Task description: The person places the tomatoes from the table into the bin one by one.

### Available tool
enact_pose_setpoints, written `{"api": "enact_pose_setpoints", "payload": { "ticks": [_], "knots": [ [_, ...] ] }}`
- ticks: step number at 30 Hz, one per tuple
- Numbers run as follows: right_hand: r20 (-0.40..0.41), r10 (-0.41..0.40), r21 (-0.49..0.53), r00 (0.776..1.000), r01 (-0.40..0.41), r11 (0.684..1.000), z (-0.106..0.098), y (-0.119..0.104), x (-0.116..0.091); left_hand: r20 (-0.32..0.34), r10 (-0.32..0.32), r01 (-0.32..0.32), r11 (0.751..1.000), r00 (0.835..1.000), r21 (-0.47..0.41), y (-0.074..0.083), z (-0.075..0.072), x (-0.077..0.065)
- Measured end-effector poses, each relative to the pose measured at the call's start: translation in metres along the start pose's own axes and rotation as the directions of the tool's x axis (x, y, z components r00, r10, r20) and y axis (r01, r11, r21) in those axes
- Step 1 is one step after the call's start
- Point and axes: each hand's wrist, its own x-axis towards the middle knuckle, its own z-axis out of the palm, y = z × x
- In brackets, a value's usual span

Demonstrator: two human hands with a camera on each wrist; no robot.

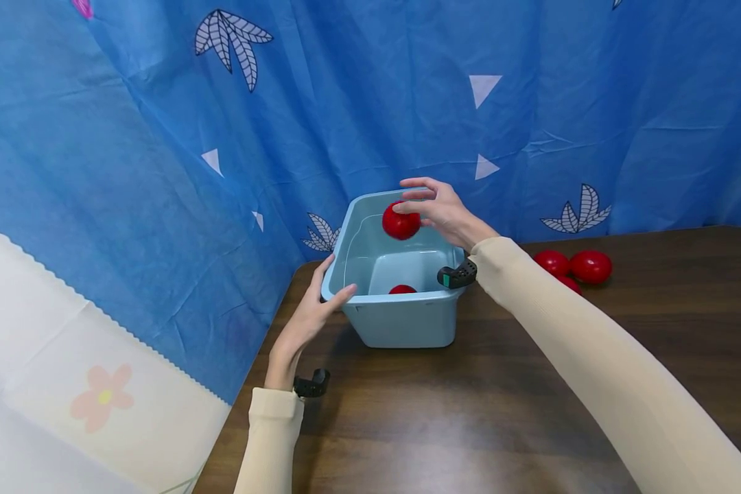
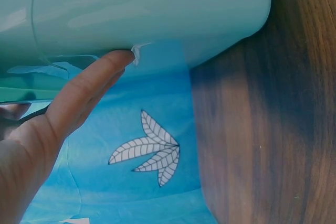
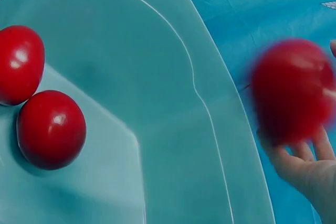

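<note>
A glossy red ball [image 1: 401,221] is over a light blue plastic tub [image 1: 401,321]. My right hand [image 1: 441,209] is spread around and above this ball, thumb overlapping it in the head view. In the right wrist view the ball [image 3: 291,93] is blurred, while the right hand's fingers [image 3: 302,169] look sharp and loosely extended beside it. My left hand [image 1: 311,309] rests on the tub's near-left corner, fingers along the left side and thumb by the front rim. The left wrist view has a straight finger [image 2: 94,85] touching the tub's outer wall [image 2: 173,9].
Two red balls lie inside the tub, one ball [image 3: 51,129] beside another ball [image 3: 18,65]. Several more red balls [image 1: 591,266] sit to the right on the dark wooden table [image 1: 444,418]. A blue patterned curtain [image 1: 377,103] hangs behind the table.
</note>
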Motion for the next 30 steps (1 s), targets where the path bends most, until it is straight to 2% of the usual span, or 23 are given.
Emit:
{"api": "enact_pose_setpoints", "payload": {
  "ticks": [5,13,21,26,30],
  "knots": [
    [0.024,-0.012,0.028,1.000,0.011,1.000,-0.011,0.000,-0.005,-0.003,-0.002,0.002,1.000,1.000,0.010,0.000,0.002,0.000],
    [0.035,-0.024,-0.013,0.999,0.025,1.000,-0.043,-0.008,-0.024,0.001,-0.018,0.018,1.000,1.000,0.025,0.001,0.004,-0.001],
    [-0.037,0.000,-0.083,0.999,-0.003,0.997,-0.101,-0.004,-0.055,-0.012,-0.033,0.033,0.998,0.999,0.044,0.002,0.001,-0.002],
    [-0.063,0.053,-0.185,0.997,-0.064,0.981,-0.141,0.016,-0.080,-0.006,-0.023,0.023,0.999,1.000,0.036,0.000,0.000,-0.002],
    [-0.073,0.087,-0.316,0.994,-0.106,0.943,-0.174,0.042,-0.101,-0.002,-0.010,0.010,0.999,1.000,0.032,-0.002,0.001,-0.001]
  ]
}}
